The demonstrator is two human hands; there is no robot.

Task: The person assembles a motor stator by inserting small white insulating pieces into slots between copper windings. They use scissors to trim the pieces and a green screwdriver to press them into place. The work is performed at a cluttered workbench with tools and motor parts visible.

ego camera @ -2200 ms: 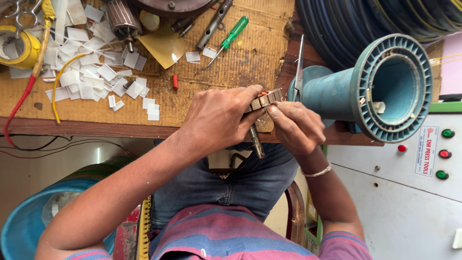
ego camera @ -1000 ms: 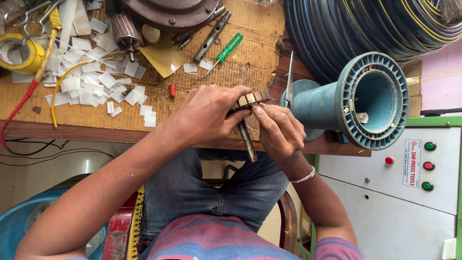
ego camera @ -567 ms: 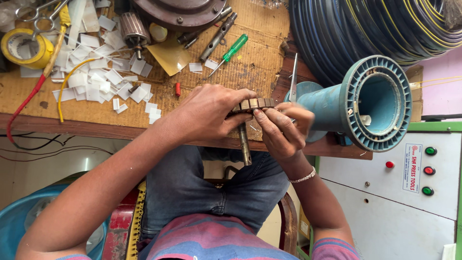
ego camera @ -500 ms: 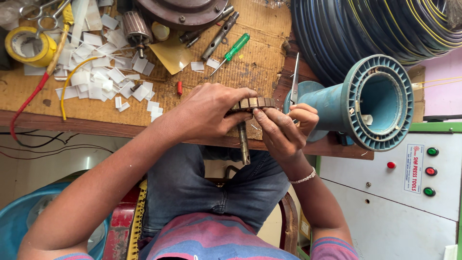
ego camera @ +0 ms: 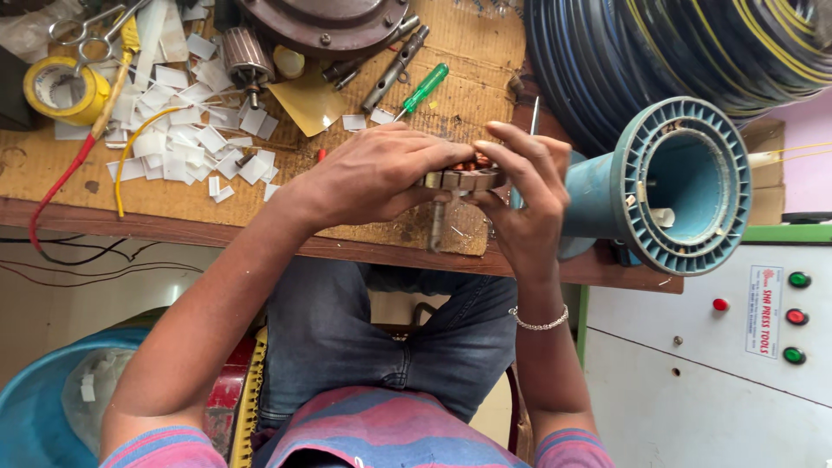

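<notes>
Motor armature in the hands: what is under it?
Under the motor armature, its steel shaft hangs over the cardboard-covered workbench. The left hand and right hand cover its sides, so most of the body is hidden.

The person wears a short-sleeved shirt striped in pink, blue and purple (ego camera: 390, 433) and dark blue denim jeans (ego camera: 390, 329). A thin silver chain bracelet (ego camera: 539, 322) circles the right wrist; both forearms are bare.
</notes>
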